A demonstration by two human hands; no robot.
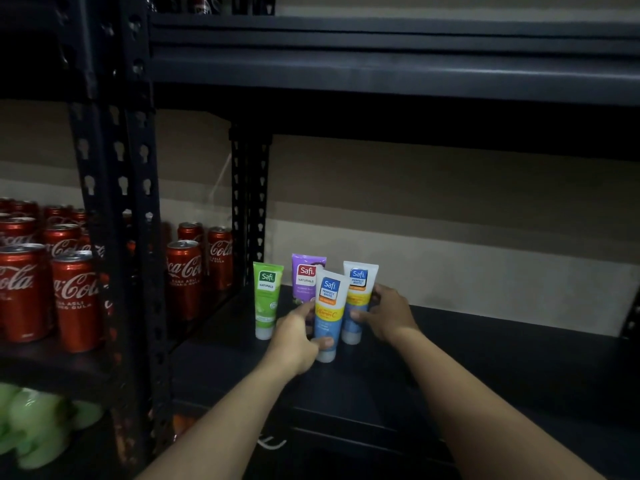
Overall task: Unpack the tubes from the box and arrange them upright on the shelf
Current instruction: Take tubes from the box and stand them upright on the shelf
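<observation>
Frame centre: left hand (pixel 294 336) grips front blue tube (pixel 328 306), right hand (pixel 388 315) grips rear blue tube (pixel 358 282); both upright on shelf (pixel 485 358), caps down.

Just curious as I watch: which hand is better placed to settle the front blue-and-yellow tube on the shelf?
Probably the left. The left hand grips the front blue-and-yellow plastic tube near its cap, while the right hand holds the rear blue-and-yellow plastic tube beside it.

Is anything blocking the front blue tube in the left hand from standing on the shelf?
Nothing visible. The left hand grips the front blue tube with its cap down at the shelf; the green tube, purple tube and rear blue tube stand beside or behind, not beneath.
</observation>
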